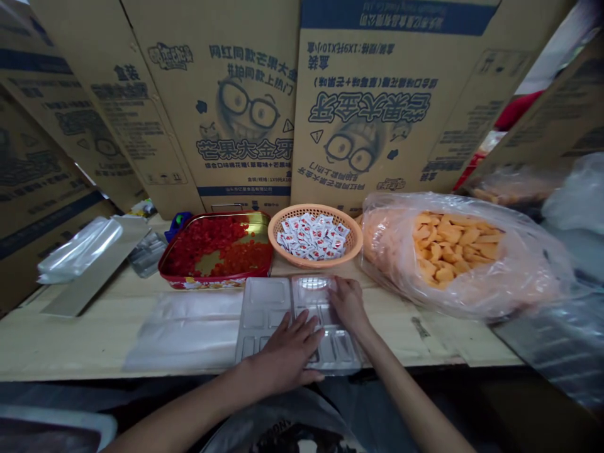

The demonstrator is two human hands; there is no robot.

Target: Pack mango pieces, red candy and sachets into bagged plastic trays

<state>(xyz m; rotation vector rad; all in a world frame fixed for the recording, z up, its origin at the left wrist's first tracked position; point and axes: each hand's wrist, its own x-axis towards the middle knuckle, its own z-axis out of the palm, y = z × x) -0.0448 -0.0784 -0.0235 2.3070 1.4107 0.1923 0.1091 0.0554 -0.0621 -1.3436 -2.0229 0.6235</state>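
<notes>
A clear plastic tray (267, 292) with several moulded compartments lies at the table's front edge, right in front of me. Whether it is one wide piece or two side by side, I cannot tell. My left hand (293, 346) rests on its front middle part, fingers spread. At the upper right of the tray, my right hand (348, 304) has its fingers curled on the edge. Just behind stands an orange plastic basket (315, 262) full of small white printed sachets (314, 236). To its left is a red-rimmed tin (212, 281) with small red and orange pieces.
A large clear bag (391, 251) of orange-yellow pieces (453, 242) sits at the right. Flat plastic film (189, 330) lies left of the tray. Clear packaging (82, 248) and a cardboard strip (94, 274) are farther left. Printed cartons (368, 113) wall off the back.
</notes>
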